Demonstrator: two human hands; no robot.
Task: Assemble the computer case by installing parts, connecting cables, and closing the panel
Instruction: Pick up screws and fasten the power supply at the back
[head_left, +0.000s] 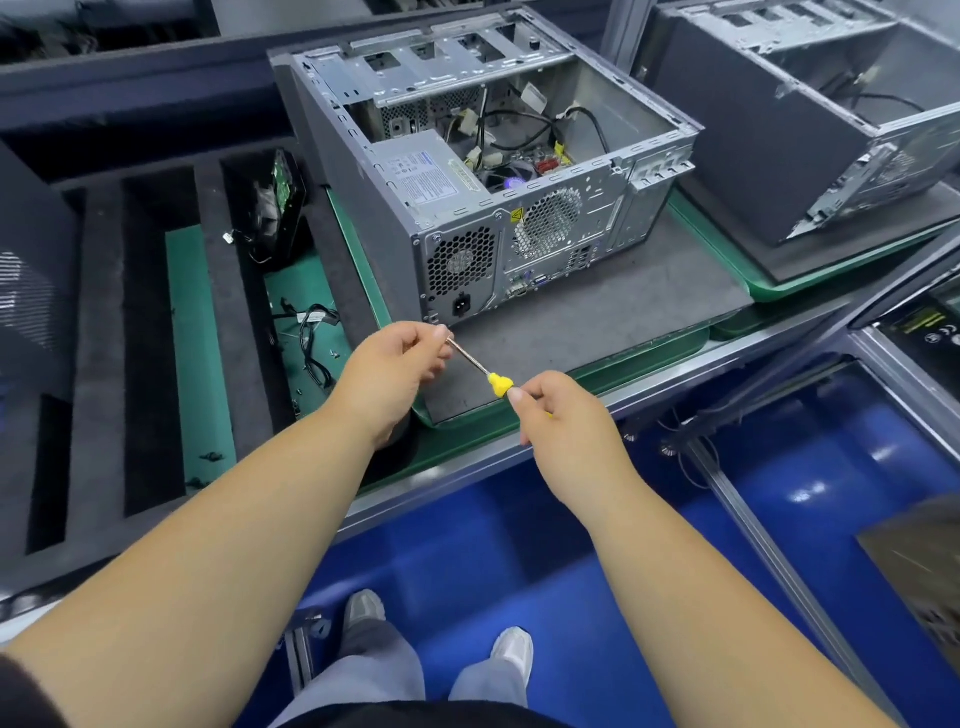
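The screwdriver (480, 370) looks light, stiff and thin; I judge the yellow handle gives the firmest hold, since the bare metal shaft could slip. The right hand (563, 421) pinches that handle, while the left hand (395, 371) pinches the shaft near its tip, which the fingers hide. It is held in the air just in front of the computer case (483, 156). The case is grey metal, lying with its open side up on the dark mat of the surface (571, 322), showing cables and a power supply inside.
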